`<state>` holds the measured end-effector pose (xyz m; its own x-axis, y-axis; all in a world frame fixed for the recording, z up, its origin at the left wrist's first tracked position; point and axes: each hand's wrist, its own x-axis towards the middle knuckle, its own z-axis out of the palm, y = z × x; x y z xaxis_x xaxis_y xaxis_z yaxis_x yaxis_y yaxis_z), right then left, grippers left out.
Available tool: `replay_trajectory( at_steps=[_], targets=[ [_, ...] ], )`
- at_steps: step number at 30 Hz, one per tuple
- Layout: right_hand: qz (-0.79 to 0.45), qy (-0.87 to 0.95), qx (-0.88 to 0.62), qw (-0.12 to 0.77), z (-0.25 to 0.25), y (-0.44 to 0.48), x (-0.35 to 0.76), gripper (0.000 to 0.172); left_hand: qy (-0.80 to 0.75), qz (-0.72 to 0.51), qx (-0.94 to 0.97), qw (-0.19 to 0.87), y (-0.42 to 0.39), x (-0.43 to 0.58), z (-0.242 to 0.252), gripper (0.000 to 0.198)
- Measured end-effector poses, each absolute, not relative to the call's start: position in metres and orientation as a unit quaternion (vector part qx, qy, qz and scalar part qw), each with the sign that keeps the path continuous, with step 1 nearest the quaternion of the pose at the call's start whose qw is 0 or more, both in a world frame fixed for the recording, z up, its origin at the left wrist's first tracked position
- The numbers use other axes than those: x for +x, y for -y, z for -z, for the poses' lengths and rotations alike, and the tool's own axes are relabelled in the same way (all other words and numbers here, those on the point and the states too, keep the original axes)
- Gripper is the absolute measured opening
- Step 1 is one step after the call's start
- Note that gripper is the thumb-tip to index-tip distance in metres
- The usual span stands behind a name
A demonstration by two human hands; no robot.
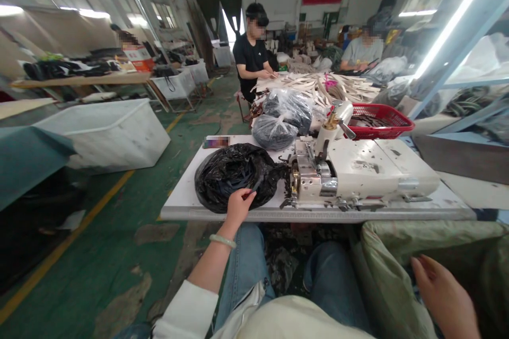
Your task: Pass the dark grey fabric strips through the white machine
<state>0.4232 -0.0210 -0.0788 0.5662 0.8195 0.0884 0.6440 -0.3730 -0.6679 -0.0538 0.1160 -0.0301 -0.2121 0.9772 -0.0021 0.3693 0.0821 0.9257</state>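
Observation:
My left hand is closed in a pinch on a thin dark strip, at the near side of a black plastic bag. The bag lies open on the white table, with more dark strips coiled inside. At the lower right, my right hand is over the mouth of a green fabric sack. Its fingers are curled together, and what they grip, if anything, is hidden. A cream-coloured machine with metal rollers stands on the table to the right of the black bag.
Clear plastic bags of dark pieces and a red basket stand behind the machine. Pale strips are heaped beyond, where a co-worker sits. A white bin stands left. Dark scraps lie around the machine.

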Motion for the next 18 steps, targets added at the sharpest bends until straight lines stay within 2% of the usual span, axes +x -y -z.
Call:
replay_trajectory(
  at_steps=[1,3,5,7,9,12,18],
  targets=[
    [-0.19,0.454,-0.792,0.36,0.067,0.006,0.392,0.03,-0.635,-0.448,0.506,0.373,-0.109,-0.047,0.022,0.031],
    [-0.389,0.466,-0.67,0.428,0.042,-0.022,0.323,0.042,-0.604,-0.467,0.483,0.43,-0.09,-0.032,0.005,0.042],
    [-0.586,0.446,-0.501,0.454,0.018,-0.041,0.257,0.045,-0.54,-0.495,0.4,0.551,-0.07,-0.016,-0.013,0.04],
    [-0.699,0.417,-0.367,0.451,-0.002,-0.053,0.202,0.045,-0.487,-0.492,0.321,0.646,-0.052,-0.003,-0.027,0.033],
    [-0.756,0.392,-0.273,0.447,-0.016,-0.06,0.165,0.041,-0.472,-0.477,0.312,0.673,-0.039,0.006,-0.037,0.026],
    [-0.803,0.348,-0.215,0.433,-0.025,-0.065,0.141,0.027,-0.454,-0.459,0.328,0.689,-0.026,0.01,-0.046,0.022],
    [-0.858,0.259,-0.19,0.401,-0.024,-0.067,0.148,0.022,-0.379,-0.428,0.326,0.753,-0.014,0.004,-0.056,0.036]
  ],
)
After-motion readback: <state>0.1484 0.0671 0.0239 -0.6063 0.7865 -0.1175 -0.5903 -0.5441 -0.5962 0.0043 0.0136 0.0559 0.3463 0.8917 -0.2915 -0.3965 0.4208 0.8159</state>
